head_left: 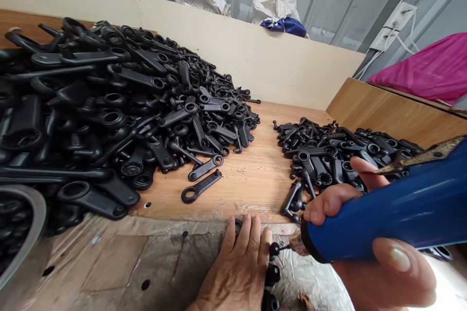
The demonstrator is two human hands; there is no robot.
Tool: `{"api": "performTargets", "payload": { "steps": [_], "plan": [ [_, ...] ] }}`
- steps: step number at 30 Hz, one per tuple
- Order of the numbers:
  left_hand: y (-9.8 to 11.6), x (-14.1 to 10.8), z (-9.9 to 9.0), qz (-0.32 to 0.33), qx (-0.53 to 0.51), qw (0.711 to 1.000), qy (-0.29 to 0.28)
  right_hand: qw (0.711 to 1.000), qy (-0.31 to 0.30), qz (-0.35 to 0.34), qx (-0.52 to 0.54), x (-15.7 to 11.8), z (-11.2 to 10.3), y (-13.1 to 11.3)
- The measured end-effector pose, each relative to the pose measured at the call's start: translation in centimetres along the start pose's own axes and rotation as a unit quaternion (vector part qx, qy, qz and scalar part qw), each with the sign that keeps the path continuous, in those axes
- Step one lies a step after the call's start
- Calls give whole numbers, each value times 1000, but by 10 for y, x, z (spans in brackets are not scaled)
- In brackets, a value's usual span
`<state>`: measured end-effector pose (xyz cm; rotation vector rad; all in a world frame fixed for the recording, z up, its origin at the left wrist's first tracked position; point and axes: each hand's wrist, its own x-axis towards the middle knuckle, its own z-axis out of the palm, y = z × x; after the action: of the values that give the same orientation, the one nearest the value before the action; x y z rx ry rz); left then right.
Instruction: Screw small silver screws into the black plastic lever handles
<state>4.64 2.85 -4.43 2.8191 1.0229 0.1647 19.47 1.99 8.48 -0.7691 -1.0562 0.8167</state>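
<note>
My right hand (394,267) is wrapped round a blue electric screwdriver (379,209) that points left. Its thin bit meets the end of a black knob (274,250). Palm down, my left hand (237,267) lies flat with fingers stretched over black crank handles, mostly hidden beneath it. A ring-shaped end (238,225) shows between its fingertips, and more black knobs (272,276) stick out along its right side. Just beyond the left hand, a loose black crank handle (201,186) lies on the wooden tabletop (251,182).
A large heap of black crank handles (109,97) fills the left side. A smaller pile (328,148) lies right, behind the screwdriver. A round container's rim (40,214) stands front left. Cream boards (255,58) close off the back; a plastic-wrapped pad (310,277) lies front right.
</note>
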Motion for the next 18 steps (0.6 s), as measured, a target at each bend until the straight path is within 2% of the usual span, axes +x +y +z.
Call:
{"api": "performTargets", "payload": {
  "steps": [5,12,18],
  "plan": [
    [0,-1,-4,0,15,1000,-9,1000,10,-9,2,0,-2,-1],
    [0,-1,-4,6,-20,1000,-9,999,-27,21,14,-4,-7,2],
    [2,1,-5,0,-24,1000,-11,999,0,-22,-24,0,1,3]
  ]
}}
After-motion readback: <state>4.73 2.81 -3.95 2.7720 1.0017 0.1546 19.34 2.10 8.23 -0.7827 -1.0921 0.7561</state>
